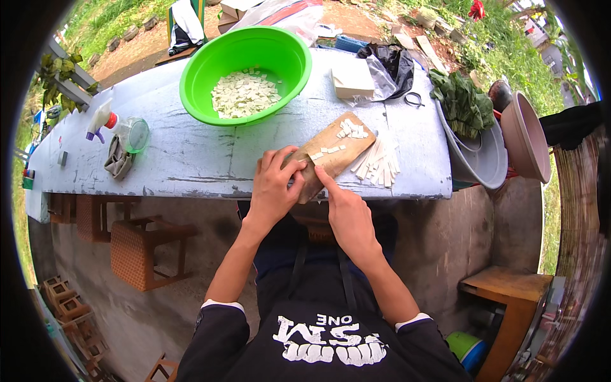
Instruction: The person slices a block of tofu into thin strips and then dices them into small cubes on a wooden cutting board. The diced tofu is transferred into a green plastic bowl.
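A worn wooden board (347,160) lies slantwise on the table, its lower end at the front edge. My left hand (277,184) rests over the board's left side, fingers bent and fingertips pressed down near a row of small pale pieces (327,150). From the other side, the index finger of my right hand (351,215) points onto the board, almost meeting the left fingertips. Its other fingers curl under, and anything inside them is hidden. More cut pale pieces (352,130) lie at the board's far end. Loose pale strips (379,162) fan out on the table to its right.
A green plastic basin (286,52) holds many small pale squares. A spray bottle (133,133) lies at left beside a folded cloth (118,160). Behind the board sit a pale block (352,79) and a black plastic bag (394,67). Grey (491,157) and pinkish basins (530,138) stand right.
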Demonstrator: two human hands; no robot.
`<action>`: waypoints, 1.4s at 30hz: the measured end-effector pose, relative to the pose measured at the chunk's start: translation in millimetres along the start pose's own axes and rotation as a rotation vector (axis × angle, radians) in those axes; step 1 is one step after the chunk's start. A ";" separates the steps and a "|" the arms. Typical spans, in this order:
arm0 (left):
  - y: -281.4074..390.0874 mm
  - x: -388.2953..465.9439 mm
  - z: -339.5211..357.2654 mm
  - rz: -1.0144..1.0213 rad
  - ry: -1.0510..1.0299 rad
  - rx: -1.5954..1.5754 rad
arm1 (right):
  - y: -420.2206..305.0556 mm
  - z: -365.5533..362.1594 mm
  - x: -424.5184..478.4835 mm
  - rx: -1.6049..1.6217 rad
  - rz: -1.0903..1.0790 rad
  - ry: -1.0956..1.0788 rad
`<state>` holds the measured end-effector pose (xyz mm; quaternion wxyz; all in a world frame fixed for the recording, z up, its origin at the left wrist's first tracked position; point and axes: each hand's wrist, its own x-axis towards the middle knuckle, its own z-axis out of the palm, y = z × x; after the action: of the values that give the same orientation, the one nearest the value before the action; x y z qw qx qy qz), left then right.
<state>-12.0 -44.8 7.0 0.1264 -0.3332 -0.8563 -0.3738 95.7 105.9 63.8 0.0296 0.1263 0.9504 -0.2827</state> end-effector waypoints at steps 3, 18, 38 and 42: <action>0.4 -0.1 -2.3 -0.009 -0.001 -0.005 | -2.1 7.7 6.0 -0.007 -0.015 0.025; -5.4 -7.2 -3.6 -0.031 0.038 -0.027 | -4.0 4.4 0.2 0.012 -0.044 0.005; -6.4 -12.3 -12.7 -0.114 0.092 -0.255 | -2.5 8.9 4.6 0.059 -0.090 0.061; -14.2 -15.9 -7.7 -0.045 0.109 -0.134 | -8.2 3.4 -3.8 0.072 -0.100 0.050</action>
<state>-9.9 -65.0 -3.0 0.1418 -0.3009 -0.8285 -0.4505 97.3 96.6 65.7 -0.0130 0.0869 0.9452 -0.3144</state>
